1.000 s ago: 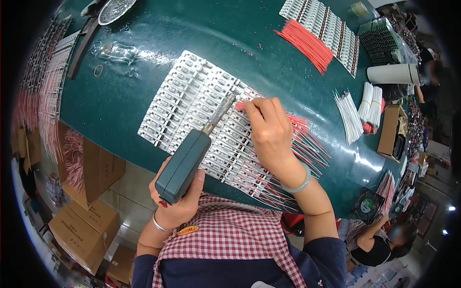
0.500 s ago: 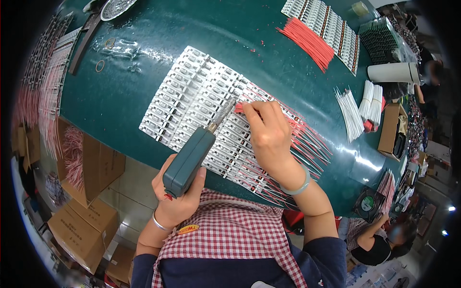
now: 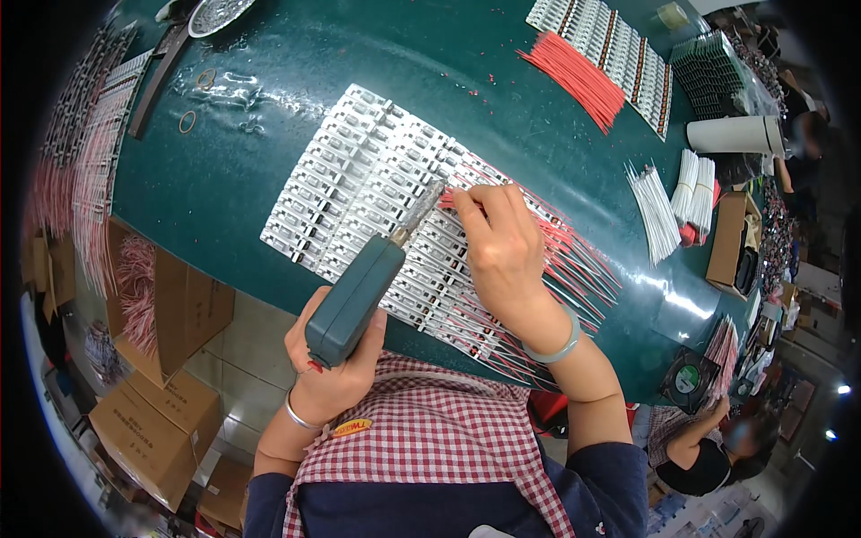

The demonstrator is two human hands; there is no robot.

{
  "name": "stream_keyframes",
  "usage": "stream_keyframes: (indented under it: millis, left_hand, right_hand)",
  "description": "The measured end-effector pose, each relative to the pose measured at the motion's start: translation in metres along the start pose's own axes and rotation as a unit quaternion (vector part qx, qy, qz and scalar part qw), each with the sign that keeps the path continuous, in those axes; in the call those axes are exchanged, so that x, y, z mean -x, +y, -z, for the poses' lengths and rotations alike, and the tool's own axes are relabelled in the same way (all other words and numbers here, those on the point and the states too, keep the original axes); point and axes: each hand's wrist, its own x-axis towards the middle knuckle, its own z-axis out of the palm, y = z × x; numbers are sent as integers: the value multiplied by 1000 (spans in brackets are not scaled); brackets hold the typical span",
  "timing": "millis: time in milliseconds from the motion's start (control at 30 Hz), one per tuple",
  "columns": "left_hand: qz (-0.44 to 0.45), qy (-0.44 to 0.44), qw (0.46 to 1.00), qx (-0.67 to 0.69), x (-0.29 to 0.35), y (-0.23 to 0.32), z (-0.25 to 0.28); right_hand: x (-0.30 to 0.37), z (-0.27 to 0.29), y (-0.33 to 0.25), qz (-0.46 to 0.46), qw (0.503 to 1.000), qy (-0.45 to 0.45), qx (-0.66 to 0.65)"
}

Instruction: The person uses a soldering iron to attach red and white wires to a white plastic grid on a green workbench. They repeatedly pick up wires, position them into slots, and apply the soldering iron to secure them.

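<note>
Across most of the view spreads a green table (image 3: pixel 233 170), its near edge bending past the person's red-and-white checked apron (image 3: pixel 430 439). Left of it, on the floor, sits a closed brown carton (image 3: pixel 157 435) with dark printed characters on its side; beyond that, an open carton (image 3: pixel 193 309) holds a tangle of pinkish-red wires (image 3: pixel 136 300). A panel of white circuit boards (image 3: pixel 350 170) lies flat on the table in front of the person, red and white leads (image 3: pixel 574 269) trailing off its right side. Over that side, the right hand (image 3: pixel 502 247) pinches short red wires (image 3: pixel 447 199) between thumb and forefinger. The left hand (image 3: pixel 336 377) has its fingers wrapped around a dark green tool (image 3: pixel 354 300), whose metal tip ends just beside those wires; whether they touch, I cannot tell. At the far left, a metal dish (image 3: pixel 218 13) has contents too unclear to name. A small open box (image 3: pixel 725 238) at the right holds something dark. Smaller are a fan's green label (image 3: pixel 687 379) and the apron's yellow lettered patch (image 3: pixel 352 429).
</note>
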Motion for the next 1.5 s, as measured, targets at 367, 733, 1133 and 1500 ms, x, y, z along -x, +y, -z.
stream_keyframes:
  millis: [367,733,1133,1500]
  left_hand:
    - [-17,8,1000,3,-1,1,0]
    - [-3,-9,1000,4,1,-6,-2]
    - [12,9,1000,26,0,-1,-2]
    - [8,6,1000,26,1,-5,-4]
  right_hand:
    - [1,0,1,-4,1000,11,-4]
    - [3,-3,2,-7,1000,19,-10]
    - [5,-6,2,-6,999,30,-13]
    - [4,-7,2,-7,999,34,-14]
